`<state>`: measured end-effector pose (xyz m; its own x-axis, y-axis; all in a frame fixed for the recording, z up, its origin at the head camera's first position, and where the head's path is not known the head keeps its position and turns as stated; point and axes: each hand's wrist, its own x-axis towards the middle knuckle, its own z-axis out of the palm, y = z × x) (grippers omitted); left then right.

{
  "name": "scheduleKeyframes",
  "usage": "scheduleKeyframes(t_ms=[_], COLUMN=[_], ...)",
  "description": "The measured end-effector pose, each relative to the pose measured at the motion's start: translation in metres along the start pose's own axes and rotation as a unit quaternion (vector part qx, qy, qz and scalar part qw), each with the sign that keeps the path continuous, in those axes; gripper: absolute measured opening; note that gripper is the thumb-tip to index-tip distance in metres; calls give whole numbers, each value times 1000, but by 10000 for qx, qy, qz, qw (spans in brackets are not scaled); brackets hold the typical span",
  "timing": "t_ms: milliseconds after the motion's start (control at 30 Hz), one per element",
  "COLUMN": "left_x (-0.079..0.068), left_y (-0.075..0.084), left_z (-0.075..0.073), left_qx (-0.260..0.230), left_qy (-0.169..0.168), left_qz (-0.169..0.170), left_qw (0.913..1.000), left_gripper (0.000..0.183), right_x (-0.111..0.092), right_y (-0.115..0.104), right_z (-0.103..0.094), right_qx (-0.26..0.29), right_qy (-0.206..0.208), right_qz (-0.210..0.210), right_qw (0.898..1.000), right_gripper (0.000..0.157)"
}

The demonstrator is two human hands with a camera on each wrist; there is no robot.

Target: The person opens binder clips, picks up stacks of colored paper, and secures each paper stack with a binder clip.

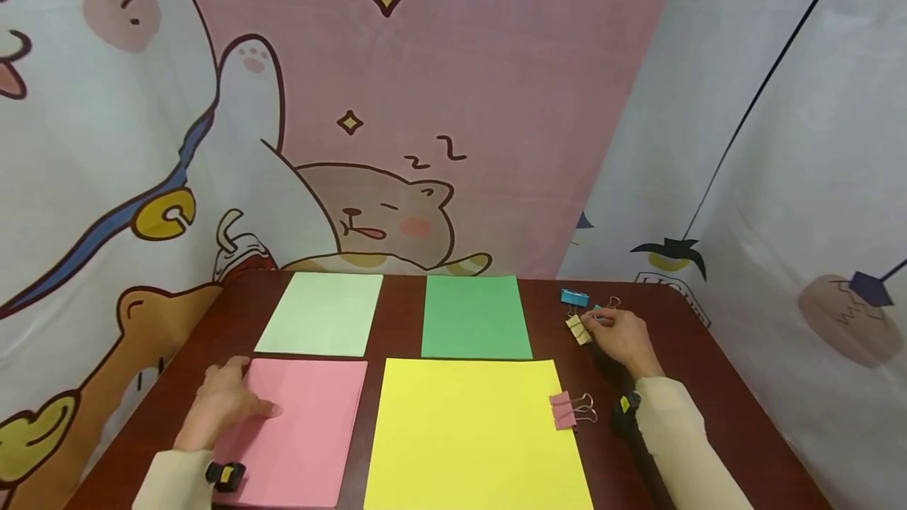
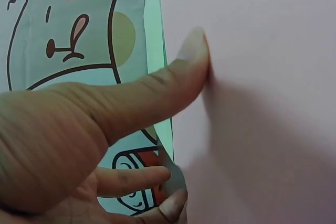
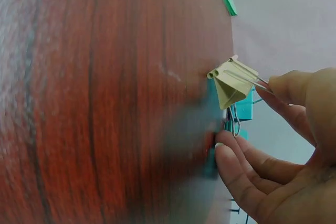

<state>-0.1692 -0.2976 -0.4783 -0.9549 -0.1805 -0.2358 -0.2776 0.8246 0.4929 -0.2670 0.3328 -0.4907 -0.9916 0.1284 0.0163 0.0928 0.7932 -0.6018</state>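
My left hand (image 1: 225,402) rests at the left edge of the pink paper (image 1: 305,439). In the left wrist view its thumb (image 2: 178,80) lies straight across the paper's face, while other fingertips are at the edge. On the far right, my right hand (image 1: 622,339) pinches a pale yellow binder clip (image 3: 234,83) by a wire handle, between thumb and index finger. The clip's body points away from the fingertips. Blue binder clips (image 1: 575,297) lie close behind and under this hand, partly hidden by it. A pink binder clip (image 1: 563,410) grips the right edge of the yellow paper (image 1: 475,439).
Behind the pink paper lies a pale green sheet (image 1: 320,313), and a darker green sheet (image 1: 476,317) lies behind the yellow paper. All rest on a dark reddish wood table (image 1: 716,423). A printed cartoon curtain (image 1: 496,101) hangs along the table's back and sides.
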Motion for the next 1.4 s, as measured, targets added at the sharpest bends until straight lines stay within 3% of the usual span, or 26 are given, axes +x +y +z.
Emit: scheduleKeyframes(t_ms=[267, 567, 767, 933, 1033, 1167, 1400], left_x=[4, 3, 2, -5, -6, -8, -13], left_y=[3, 0, -3, -1, 1, -3, -9], left_z=[-1, -5, -4, 0, 3, 7, 10], left_qx=[218, 231, 195, -29, -160, -392, -983], left_qy=[196, -298, -474, -299, -208, -47, 287], left_qz=[86, -505, -621, -465, -565, -634, -391], left_qw=[9995, 9980, 9968, 9985, 9981, 9972, 9940], left_gripper=[119, 113, 109, 106, 100, 93, 95], right_x=[-3, -8, -13, -14, -15, -19, -28], right_y=[4, 2, 7, 9, 10, 10, 11], right_z=[-2, -10, -16, -18, -18, -20, -28], right_qx=[364, 1060, 1370, 1510, 1521, 1767, 2330], right_qy=[-66, -239, -473, -712, -822, -793, -698], right_qz=[-43, 430, 460, 322, 271, 199, 352], right_qw=[9993, 9931, 9884, 9854, 9846, 9809, 9693], right_gripper=[43, 63, 57, 59, 62, 65, 70])
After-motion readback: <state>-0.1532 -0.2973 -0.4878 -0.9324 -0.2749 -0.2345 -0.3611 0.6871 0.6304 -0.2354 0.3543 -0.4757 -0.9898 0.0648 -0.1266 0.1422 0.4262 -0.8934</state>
